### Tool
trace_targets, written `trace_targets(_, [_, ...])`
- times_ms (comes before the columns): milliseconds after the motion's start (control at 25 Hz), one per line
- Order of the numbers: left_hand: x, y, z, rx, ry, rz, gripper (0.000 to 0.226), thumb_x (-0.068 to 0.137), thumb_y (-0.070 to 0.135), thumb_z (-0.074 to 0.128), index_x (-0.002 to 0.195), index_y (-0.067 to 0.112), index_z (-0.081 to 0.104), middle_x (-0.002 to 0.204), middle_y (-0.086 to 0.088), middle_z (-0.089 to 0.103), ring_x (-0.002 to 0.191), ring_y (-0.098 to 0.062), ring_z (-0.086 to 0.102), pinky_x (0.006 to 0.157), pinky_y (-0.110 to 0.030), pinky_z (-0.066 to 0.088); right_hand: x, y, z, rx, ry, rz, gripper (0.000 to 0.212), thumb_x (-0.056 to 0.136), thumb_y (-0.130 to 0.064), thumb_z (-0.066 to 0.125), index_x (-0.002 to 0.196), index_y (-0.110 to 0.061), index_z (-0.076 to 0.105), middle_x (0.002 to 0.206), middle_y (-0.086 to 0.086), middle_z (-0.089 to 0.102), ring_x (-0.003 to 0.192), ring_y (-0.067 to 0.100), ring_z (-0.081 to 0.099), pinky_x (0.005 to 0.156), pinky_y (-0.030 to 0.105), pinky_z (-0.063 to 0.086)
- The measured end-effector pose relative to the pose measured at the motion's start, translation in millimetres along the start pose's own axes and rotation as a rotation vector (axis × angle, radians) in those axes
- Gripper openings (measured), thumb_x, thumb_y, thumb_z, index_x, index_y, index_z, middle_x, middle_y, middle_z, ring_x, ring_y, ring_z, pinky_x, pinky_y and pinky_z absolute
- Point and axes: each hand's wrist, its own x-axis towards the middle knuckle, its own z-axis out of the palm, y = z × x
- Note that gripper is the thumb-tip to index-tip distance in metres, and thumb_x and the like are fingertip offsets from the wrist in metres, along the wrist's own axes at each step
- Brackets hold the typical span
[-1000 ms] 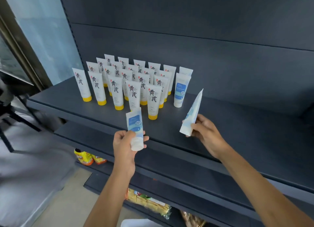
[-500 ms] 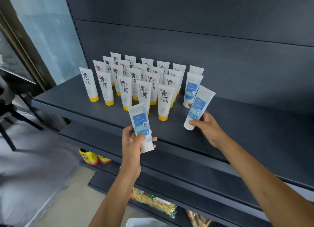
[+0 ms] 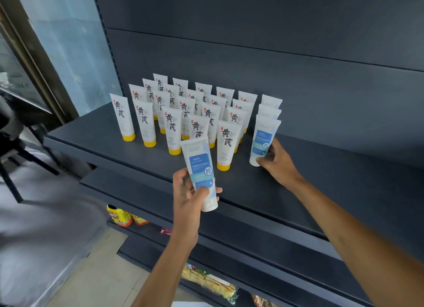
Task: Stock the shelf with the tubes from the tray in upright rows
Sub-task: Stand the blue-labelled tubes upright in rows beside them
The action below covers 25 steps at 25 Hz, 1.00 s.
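Right grip's [image 3: 275, 163] glossy tube [image 3: 263, 138] now upright on shelf [image 3: 91, 134]; left grip [image 3: 188, 197] around second tube [image 3: 199, 164].

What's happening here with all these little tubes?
A person is stocking a dark shelf. Their right hand grips a blue-label tube, placing it upright, cap down, in front of two matching tubes. This is just to the right of the rows of yellow-capped tubes. Their left hand holds a second blue-label tube in the air near the shelf's front edge, not yet placed.
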Motion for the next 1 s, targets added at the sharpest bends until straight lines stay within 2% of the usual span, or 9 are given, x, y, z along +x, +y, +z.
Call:
trace_targets(80, [1.4, -0.2, 2.6, -0.016, -0.001, 0.019, 0.048, 0.092, -0.012, 0.058, 0.130, 0.013, 0.045, 0.125, -0.015, 0.067, 0.082, -0.029, 0.077, 0.067, -0.031, 0.062, 1.7, 6.7, 1.4, -0.060, 0.002, 0.004, 0.048, 0.089, -0.010, 0.071, 0.128, -0.033, 0.052, 0.114, -0.013, 0.065, 0.105, 0.006, 0.063, 0.084, 0.015, 0.046])
trace_targets(160, [2.3, -1.1, 3.3, -0.019, 0.012, 0.018, 0.046, 0.093, -0.016, 0.053, 0.128, 0.013, 0.045, 0.124, -0.017, 0.067, 0.081, -0.029, 0.077, 0.067, -0.031, 0.062, 5.6, 10.3, 3.9, -0.132, -0.002, -0.012, 0.049, 0.084, -0.018, 0.077, 0.128, -0.025, 0.056, 0.117, -0.006, 0.066, 0.107, 0.011, 0.063, 0.089, 0.023, 0.048])
trace_targets(240, [2.6, -1.0, 2.9, -0.015, 0.021, 0.012, 0.046, 0.094, -0.018, 0.050, 0.129, 0.013, 0.045, 0.123, -0.018, 0.068, 0.082, -0.029, 0.077, 0.067, -0.031, 0.062, 10.0, 9.1, 6.3, -0.179, 0.007, -0.014, 0.051, 0.081, -0.018, 0.079, 0.128, -0.019, 0.059, 0.109, -0.008, 0.067, 0.102, 0.010, 0.064, 0.089, 0.027, 0.051])
trace_targets(360, [3.3, 1.0, 4.9, -0.031, 0.013, 0.014, 0.048, 0.092, -0.014, 0.055, 0.128, 0.016, 0.046, 0.123, -0.016, 0.068, 0.085, -0.029, 0.077, 0.069, -0.030, 0.062, 13.6, 6.7, 3.3, -0.246, 0.045, 0.024, 0.044, 0.084, -0.015, 0.077, 0.124, -0.015, 0.062, 0.093, -0.018, 0.056, 0.094, 0.010, 0.061, 0.085, 0.028, 0.047])
trace_targets(480, [2.4, 4.1, 9.0, -0.063, -0.005, 0.038, 0.056, 0.079, 0.002, 0.062, 0.131, 0.013, 0.045, 0.123, -0.014, 0.069, 0.088, -0.031, 0.076, 0.073, -0.032, 0.062, 15.2, 9.0, 1.8, -0.301, 0.041, 0.034, 0.041, 0.084, -0.016, 0.077, 0.123, -0.013, 0.064, 0.090, -0.020, 0.051, 0.097, 0.016, 0.060, 0.087, 0.029, 0.046])
trace_targets(560, [1.6, 3.7, 12.4, -0.065, -0.020, 0.046, 0.056, 0.079, 0.004, 0.061, 0.132, 0.012, 0.044, 0.124, -0.014, 0.068, 0.089, -0.031, 0.076, 0.075, -0.032, 0.062, 17.1, 11.3, 3.1, -0.302, 0.046, 0.045, 0.040, 0.083, -0.017, 0.078, 0.121, -0.013, 0.064, 0.093, -0.016, 0.058, 0.099, 0.016, 0.062, 0.089, 0.031, 0.049])
trace_targets(640, [1.3, 1.5, 17.0, -0.063, -0.032, 0.047, 0.054, 0.082, 0.000, 0.062, 0.132, 0.012, 0.044, 0.127, -0.013, 0.067, 0.091, -0.030, 0.076, 0.077, -0.031, 0.062, 20.0, 15.3, 4.6, -0.303, 0.054, 0.052, 0.040, 0.080, -0.022, 0.079, 0.117, -0.015, 0.066, 0.105, -0.004, 0.066, 0.103, 0.019, 0.065, 0.095, 0.039, 0.053])
trace_targets(720, [1.3, -0.4, 21.6, -0.071, -0.050, 0.043, 0.057, 0.079, 0.004, 0.060, 0.133, 0.012, 0.044, 0.129, -0.013, 0.065, 0.095, -0.033, 0.075, 0.080, -0.032, 0.061, 21.0, 17.3, 5.0, -0.329, 0.052, 0.061, 0.038, 0.079, -0.025, 0.079, 0.115, -0.017, 0.067, 0.110, 0.000, 0.066, 0.104, 0.021, 0.064, 0.099, 0.047, 0.051])
trace_targets(1000, [0.9, -4.2, 32.0, -0.070, -0.089, 0.035, 0.059, 0.079, 0.009, 0.058, 0.136, 0.010, 0.042, 0.132, -0.019, 0.062, 0.095, -0.028, 0.074, 0.084, -0.034, 0.061, 17.4, 22.1, 6.3, -0.330, 0.041, 0.037, 0.036, 0.080, -0.026, 0.077, 0.114, -0.021, 0.067, 0.107, -0.002, 0.070, 0.101, 0.020, 0.064, 0.102, 0.050, 0.048])
